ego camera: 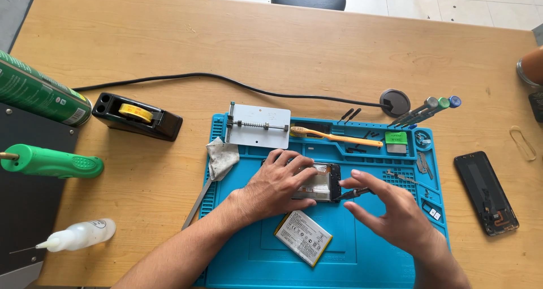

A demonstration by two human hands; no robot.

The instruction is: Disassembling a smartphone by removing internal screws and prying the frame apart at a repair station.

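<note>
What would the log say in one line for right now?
left hand: pressing opened phone | right hand: holding screwdriver at phone edge | battery: loose on blue mat

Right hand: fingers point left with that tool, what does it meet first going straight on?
Likely the opened phone: the right hand aims its dark tool at the phone's right edge, where the left hand presses down.

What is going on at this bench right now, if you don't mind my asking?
A person is working on an opened phone lying on a blue repair mat. The left hand presses flat on the phone to steady it, while the right hand holds a small dark tool with its tip at the phone's edge. A battery lies loose on the mat just below, and a back cover rests on the table to the right.
</note>
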